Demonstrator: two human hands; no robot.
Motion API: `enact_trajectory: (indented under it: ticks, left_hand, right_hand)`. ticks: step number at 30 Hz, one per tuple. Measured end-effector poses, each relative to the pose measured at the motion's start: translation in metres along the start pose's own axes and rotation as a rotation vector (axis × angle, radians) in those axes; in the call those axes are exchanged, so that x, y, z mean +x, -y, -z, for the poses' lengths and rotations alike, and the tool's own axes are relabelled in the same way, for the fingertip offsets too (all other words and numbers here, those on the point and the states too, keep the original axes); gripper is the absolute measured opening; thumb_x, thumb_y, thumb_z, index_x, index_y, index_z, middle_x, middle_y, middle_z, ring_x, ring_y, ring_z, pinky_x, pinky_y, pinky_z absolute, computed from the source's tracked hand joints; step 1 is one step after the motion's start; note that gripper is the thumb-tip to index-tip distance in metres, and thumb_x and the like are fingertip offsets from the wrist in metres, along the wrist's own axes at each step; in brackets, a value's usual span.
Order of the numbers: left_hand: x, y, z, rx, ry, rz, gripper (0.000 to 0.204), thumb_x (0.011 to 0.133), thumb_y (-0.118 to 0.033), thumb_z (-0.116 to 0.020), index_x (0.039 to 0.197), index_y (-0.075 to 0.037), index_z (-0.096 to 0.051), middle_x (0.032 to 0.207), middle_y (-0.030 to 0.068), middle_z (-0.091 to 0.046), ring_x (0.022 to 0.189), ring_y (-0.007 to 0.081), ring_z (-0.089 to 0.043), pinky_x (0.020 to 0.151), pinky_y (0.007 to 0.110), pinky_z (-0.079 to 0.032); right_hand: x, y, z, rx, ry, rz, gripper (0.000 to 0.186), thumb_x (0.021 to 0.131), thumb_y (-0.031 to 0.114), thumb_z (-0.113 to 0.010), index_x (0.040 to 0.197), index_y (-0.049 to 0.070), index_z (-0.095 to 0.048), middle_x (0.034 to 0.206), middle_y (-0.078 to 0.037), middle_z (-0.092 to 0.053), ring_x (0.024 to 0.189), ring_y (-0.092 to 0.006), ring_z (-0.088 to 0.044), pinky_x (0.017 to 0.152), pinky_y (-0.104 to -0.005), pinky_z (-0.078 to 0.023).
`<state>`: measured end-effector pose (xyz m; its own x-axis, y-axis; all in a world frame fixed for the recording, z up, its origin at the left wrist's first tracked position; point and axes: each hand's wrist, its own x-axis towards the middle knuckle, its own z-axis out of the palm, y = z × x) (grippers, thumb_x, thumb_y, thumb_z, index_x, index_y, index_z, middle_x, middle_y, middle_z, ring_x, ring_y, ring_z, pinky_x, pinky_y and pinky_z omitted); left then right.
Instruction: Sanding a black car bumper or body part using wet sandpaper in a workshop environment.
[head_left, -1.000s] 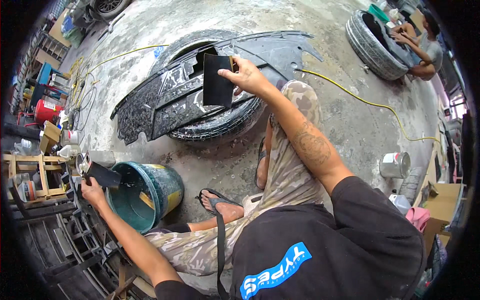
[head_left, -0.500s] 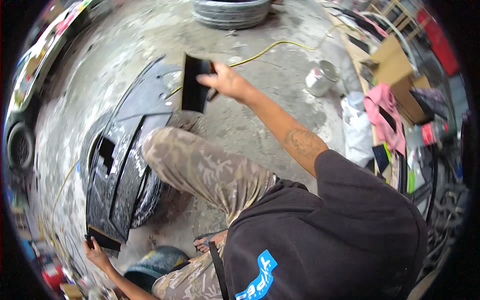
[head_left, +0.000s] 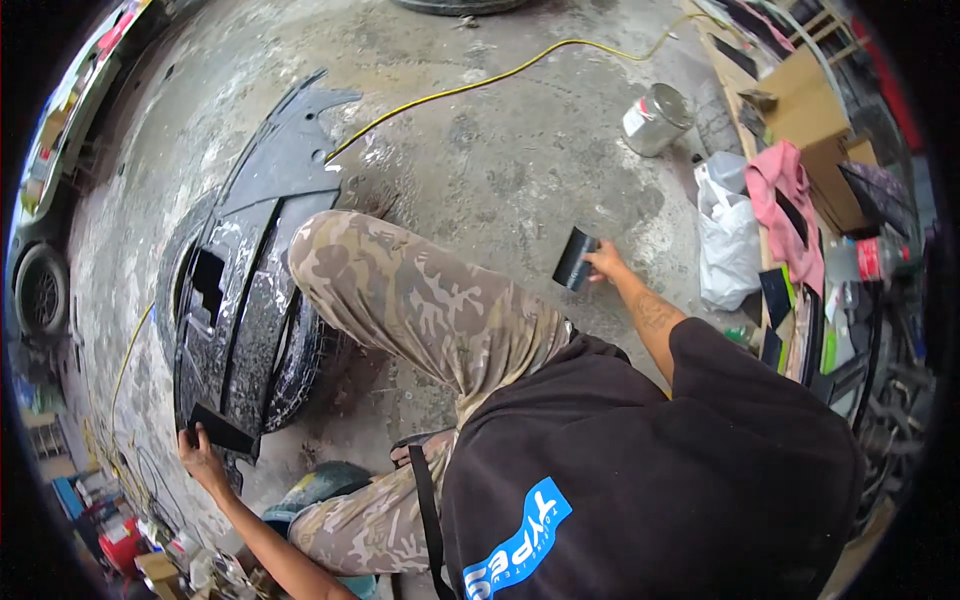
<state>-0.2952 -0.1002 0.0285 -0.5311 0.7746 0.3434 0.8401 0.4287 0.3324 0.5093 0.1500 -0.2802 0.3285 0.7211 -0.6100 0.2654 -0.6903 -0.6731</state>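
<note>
A wet black car bumper [head_left: 240, 290] lies lengthwise on a tyre [head_left: 300, 385], to the left of my raised knee. At its near end my left hand [head_left: 205, 467] is closed on a dark piece of sandpaper [head_left: 224, 430], which rests on or just over the bumper. Out to the right, above the floor, my right hand [head_left: 604, 262] grips a curled black sheet of sandpaper [head_left: 573, 258] by its edge. Another small black sheet [head_left: 207, 285] lies flat on the bumper's outer side.
A dark bucket [head_left: 318, 487] stands by my left leg. Across the concrete floor runs a yellow hose [head_left: 480, 88]. To the right are a metal can [head_left: 657, 120], a white plastic bag [head_left: 727, 245], a pink cloth [head_left: 785, 200] and a cardboard box [head_left: 810, 100].
My right hand has swung away from the bumper to the right, carrying its sheet lower and closer to me. My left hand has shifted slightly at the bumper's near end.
</note>
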Motion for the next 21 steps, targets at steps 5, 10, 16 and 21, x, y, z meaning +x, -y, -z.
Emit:
enact_trajectory:
  ticks: [5, 10, 16, 21]
  left_hand:
    - [-0.058, 0.043, 0.028, 0.007, -0.064, 0.095, 0.035, 0.094, -0.027, -0.067, 0.088, 0.006, -0.057, 0.072, 0.0155, -0.058, 0.066, 0.0267, -0.049, 0.066, 0.04, -0.043]
    - [-0.105, 0.045, 0.042, 0.112, -0.027, 0.182, 0.036, 0.094, -0.024, -0.067, 0.08, 0.005, -0.052, 0.065, 0.015, -0.051, 0.06, 0.0247, -0.043, 0.059, 0.04, -0.038]
    - [-0.141, 0.037, 0.05, 0.188, -0.076, 0.13, 0.033, 0.094, -0.022, -0.067, 0.086, 0.007, -0.053, 0.072, 0.0213, -0.053, 0.066, 0.0272, -0.049, 0.064, 0.043, -0.041]
    - [-0.164, 0.061, 0.061, 0.18, -0.156, 0.196, 0.032, 0.096, -0.023, -0.067, 0.087, 0.004, -0.055, 0.072, 0.0169, -0.058, 0.065, 0.0279, -0.052, 0.064, 0.043, -0.043]
  right_hand:
    - [0.015, 0.029, -0.008, -0.014, 0.102, 0.056, 0.047, 0.082, 0.01, -0.071, 0.125, 0.002, -0.055, 0.091, -0.014, -0.068, 0.066, -0.0241, -0.068, 0.043, -0.036, -0.059]
    - [0.04, 0.101, -0.059, 0.042, 0.303, 0.202, 0.072, 0.081, 0.022, -0.08, 0.14, 0.004, -0.044, 0.117, -0.017, -0.063, 0.083, -0.0295, -0.07, 0.05, -0.0388, -0.061]
    - [0.004, 0.18, -0.104, -0.228, 0.468, 0.181, 0.125, 0.073, 0.062, -0.08, 0.158, 0.011, -0.005, 0.143, -0.023, -0.049, 0.116, -0.0395, -0.059, 0.071, -0.0514, -0.06]
    - [0.003, 0.081, -0.145, -0.439, 0.799, 0.435, 0.071, 0.083, 0.063, -0.07, 0.123, 0.005, -0.062, 0.099, -0.009, -0.067, 0.073, -0.0185, -0.063, 0.053, -0.0356, -0.055]
